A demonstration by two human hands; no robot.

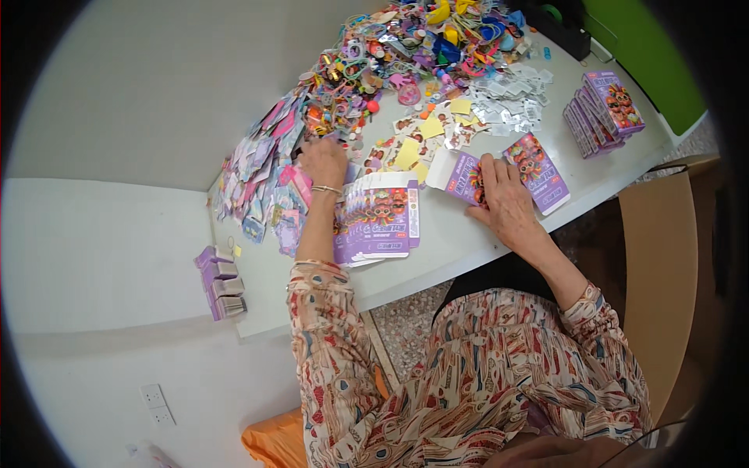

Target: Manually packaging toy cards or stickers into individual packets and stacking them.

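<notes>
My left hand (322,162) reaches into the border between a heap of pastel cards (265,152) and a mound of colourful trinkets (421,47). Its fingers are curled downward, and whatever they pinch is hidden. My right hand (509,201) grips a purple cardboard box (466,181), thumb on the near side and fingers over the top. That box lies on the table with its white end flap (441,167) open. Just right of this hand, a second purple box (546,175) lies flat. A fanned stack of flat purple boxes (374,222) sits beside my left forearm.
Small silvery-white packets (519,97), yellow paper slips (407,154) and sticker sheets lie mid-table. Closed purple boxes (605,113) are piled at the far right. A purple holder (220,282) stands at the left edge. An open brown carton (659,257) is right of the table.
</notes>
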